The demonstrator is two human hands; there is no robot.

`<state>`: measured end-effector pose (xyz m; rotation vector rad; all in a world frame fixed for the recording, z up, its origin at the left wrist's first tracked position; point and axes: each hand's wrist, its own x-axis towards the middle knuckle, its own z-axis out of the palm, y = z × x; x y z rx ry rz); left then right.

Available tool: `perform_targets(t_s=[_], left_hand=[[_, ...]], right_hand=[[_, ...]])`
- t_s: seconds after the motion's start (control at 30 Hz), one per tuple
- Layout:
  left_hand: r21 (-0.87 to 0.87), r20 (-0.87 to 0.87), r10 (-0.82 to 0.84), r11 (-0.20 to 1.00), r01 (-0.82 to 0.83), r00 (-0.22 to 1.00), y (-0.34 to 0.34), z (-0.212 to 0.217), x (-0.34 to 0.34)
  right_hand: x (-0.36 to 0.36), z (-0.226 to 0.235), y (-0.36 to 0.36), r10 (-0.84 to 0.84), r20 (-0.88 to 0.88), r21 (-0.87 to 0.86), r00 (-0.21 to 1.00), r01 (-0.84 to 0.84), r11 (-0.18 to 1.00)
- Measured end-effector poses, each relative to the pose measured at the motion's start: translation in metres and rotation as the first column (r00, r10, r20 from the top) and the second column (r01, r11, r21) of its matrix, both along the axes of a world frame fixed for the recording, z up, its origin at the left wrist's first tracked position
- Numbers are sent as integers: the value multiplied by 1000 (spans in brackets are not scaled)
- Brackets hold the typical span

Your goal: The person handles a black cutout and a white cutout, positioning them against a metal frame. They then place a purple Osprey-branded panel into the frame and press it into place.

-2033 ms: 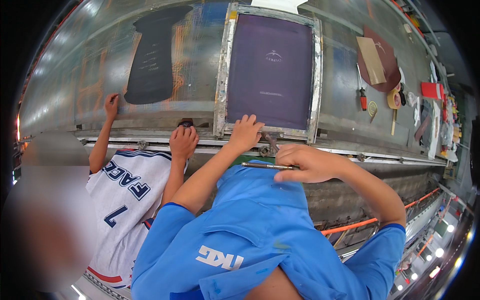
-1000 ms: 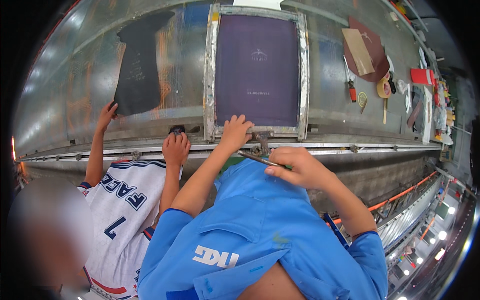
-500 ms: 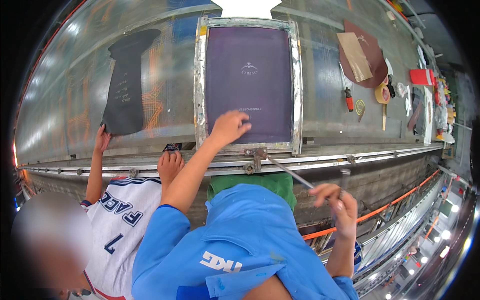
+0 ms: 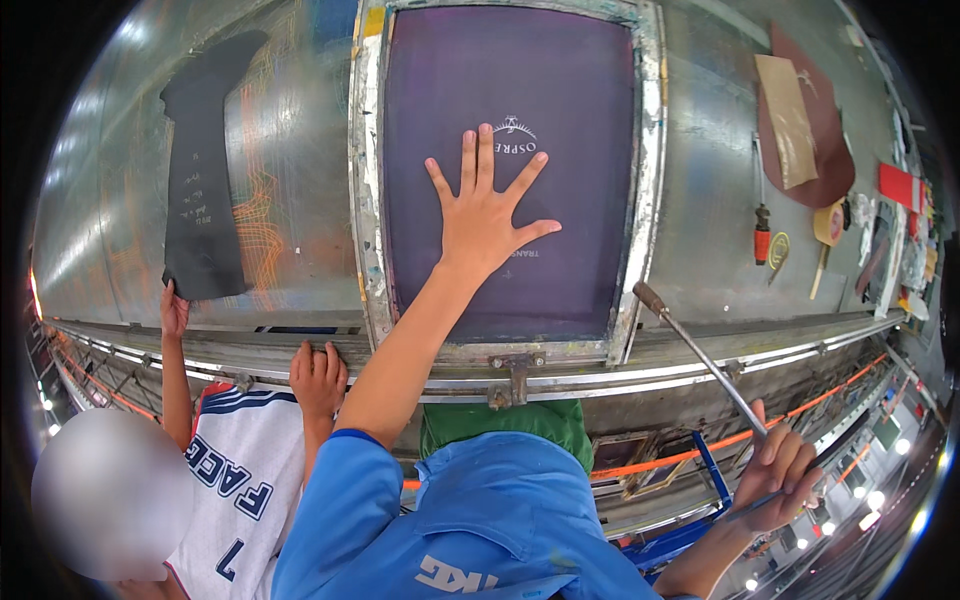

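My left hand (image 4: 488, 212) lies flat with fingers spread on the purple mesh of a metal-framed printing screen (image 4: 365, 190), which rests on the long steel table (image 4: 700, 250). My right hand (image 4: 782, 470) is low at the right, below the table edge, closed around a thin metal rod (image 4: 700, 355) whose brown-tipped end reaches up to the screen's near right corner. A green cloth (image 4: 500, 420) hangs below the screen's clamp.
Another person in a white jersey stands at my left, one hand (image 4: 318, 375) on the table rail, the other hand (image 4: 175, 312) at a black garment (image 4: 205, 180) laid on the table. A screwdriver (image 4: 762, 235), brown boards (image 4: 810, 120) and small tools lie at the right.
My left hand has slid from the screen's near edge up onto the mesh and spread flat. My right hand has dropped away to the lower right with the rod.
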<state>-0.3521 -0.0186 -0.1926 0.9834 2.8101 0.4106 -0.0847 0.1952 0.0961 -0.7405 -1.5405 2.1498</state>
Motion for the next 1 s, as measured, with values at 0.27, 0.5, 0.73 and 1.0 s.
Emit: perform_targets(t_s=[0.27,0.5,0.73,1.0], left_hand=[[-24,19,21,1000,-20,1000,3,2,-2],[-40,50,29,999,-27,998,7,6,-2],[-53,44,39,998,-37,998,7,6,-1],[-36,87,72,997,-69,994,5,2,0]], right_hand=[[-49,-43,19,143,68,-21,987,-142,990],[-46,-55,33,108,172,-26,979,-105,994],[-47,-56,39,133,200,-12,971,-133,991],[-40,-35,73,-115,41,-88,993,118,989]])
